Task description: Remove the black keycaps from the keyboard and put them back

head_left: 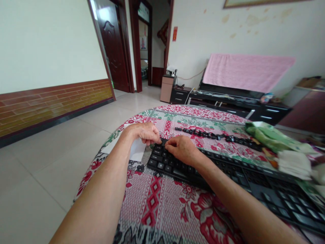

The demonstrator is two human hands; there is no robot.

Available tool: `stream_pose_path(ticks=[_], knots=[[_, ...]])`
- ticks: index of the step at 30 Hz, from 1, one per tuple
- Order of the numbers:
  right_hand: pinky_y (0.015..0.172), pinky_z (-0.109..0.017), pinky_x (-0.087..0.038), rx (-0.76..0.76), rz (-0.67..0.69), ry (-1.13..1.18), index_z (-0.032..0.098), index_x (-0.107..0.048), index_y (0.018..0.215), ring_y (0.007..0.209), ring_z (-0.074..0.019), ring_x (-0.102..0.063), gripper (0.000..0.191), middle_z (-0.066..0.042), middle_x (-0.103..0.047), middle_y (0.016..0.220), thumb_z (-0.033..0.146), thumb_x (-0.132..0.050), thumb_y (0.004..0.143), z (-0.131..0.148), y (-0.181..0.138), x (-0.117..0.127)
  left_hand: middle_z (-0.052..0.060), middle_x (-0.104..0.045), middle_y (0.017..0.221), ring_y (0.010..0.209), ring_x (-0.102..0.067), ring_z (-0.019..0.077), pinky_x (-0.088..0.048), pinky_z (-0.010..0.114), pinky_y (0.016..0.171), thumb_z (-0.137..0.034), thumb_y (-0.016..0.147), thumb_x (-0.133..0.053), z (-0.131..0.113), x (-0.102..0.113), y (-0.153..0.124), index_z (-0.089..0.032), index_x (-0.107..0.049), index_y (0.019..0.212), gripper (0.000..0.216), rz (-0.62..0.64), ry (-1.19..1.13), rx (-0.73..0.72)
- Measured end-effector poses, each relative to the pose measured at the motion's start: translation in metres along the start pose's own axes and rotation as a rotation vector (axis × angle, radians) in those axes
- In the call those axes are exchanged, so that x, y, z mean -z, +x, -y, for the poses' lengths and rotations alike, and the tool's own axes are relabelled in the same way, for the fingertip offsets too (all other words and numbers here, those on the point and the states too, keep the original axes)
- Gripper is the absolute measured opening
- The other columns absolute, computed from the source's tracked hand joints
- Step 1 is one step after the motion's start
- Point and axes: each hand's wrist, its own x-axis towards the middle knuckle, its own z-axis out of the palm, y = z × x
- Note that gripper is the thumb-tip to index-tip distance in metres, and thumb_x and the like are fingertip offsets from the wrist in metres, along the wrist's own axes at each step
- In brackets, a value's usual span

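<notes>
A black keyboard (175, 170) lies across the patterned tablecloth. Many of its keys are in place at the left end, while gaps show in the middle. My left hand (148, 133) is closed, its fingertips pressed down at the keyboard's upper left corner. Close beside it, my right hand (181, 148) is closed in a pinch over the upper left keys. Whatever lies between the fingers of either hand is too small or hidden to name. Beyond the keyboard, loose black keycaps (203, 133) are spread in a long, uneven row.
White paper (137, 149) lies under my left wrist. At the right are a green plastic bag (276, 137) and a folded white cloth (294, 164). The round table bears a floral tablecloth (152, 200). Beyond stands a low black cabinet (273, 113) beneath a pink towel (246, 71).
</notes>
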Motion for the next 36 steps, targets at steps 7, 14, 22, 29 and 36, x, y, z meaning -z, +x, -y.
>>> stream_pose_path(ticks=[7,14,22,29,36], knots=[[0.054,-0.021,-0.031,0.138,0.002,-0.064,0.020,-0.060,0.073,0.058,-0.0090,-0.047,0.022,0.000,-0.058,0.066,0.019,-0.039,0.067,0.000,-0.003,0.004,-0.001,-0.051,0.056,0.050,-0.047,0.0094,-0.033,0.021,0.045,-0.041,0.054,-0.054,0.003,0.000,0.001,-0.017,-0.054,0.063,0.026,0.007,0.008,-0.022],[0.051,-0.022,-0.029,0.164,0.006,-0.102,0.017,-0.060,0.070,0.055,-0.0088,-0.046,0.025,-0.003,-0.057,0.064,0.021,-0.036,0.071,-0.001,-0.002,0.002,-0.002,-0.050,0.059,0.052,-0.047,0.0091,-0.035,0.021,0.047,-0.045,0.052,-0.054,-0.004,-0.002,0.001,-0.018,-0.054,0.070,0.033,0.086,0.056,-0.006],[0.046,-0.022,-0.026,0.048,-0.023,-0.155,0.016,-0.059,0.067,0.049,-0.0090,-0.044,0.024,-0.004,-0.056,0.058,0.026,-0.037,0.070,0.000,-0.003,-0.001,-0.002,-0.048,0.055,0.048,-0.043,0.0079,-0.030,0.020,0.044,-0.049,0.051,-0.053,-0.009,-0.007,0.007,-0.018,-0.054,0.069,0.036,0.066,0.210,0.020],[0.051,-0.021,-0.029,0.160,0.030,-0.071,0.018,-0.059,0.074,0.055,-0.0086,-0.047,0.023,-0.002,-0.058,0.065,0.020,-0.036,0.071,-0.003,-0.005,0.005,-0.001,-0.047,0.054,0.046,-0.042,0.0085,-0.029,0.020,0.042,-0.049,0.051,-0.052,-0.013,-0.009,0.009,-0.017,-0.056,0.070,0.038,0.049,0.303,0.048],[0.054,-0.021,-0.031,0.217,0.117,0.007,0.021,-0.059,0.082,0.057,-0.0076,-0.048,0.026,0.001,-0.059,0.067,0.016,-0.038,0.069,-0.002,-0.006,0.014,-0.001,-0.047,0.056,0.048,-0.043,0.0091,-0.030,0.021,0.042,-0.050,0.051,-0.052,-0.009,-0.008,0.011,-0.018,-0.055,0.072,0.038,0.074,0.271,0.022]])
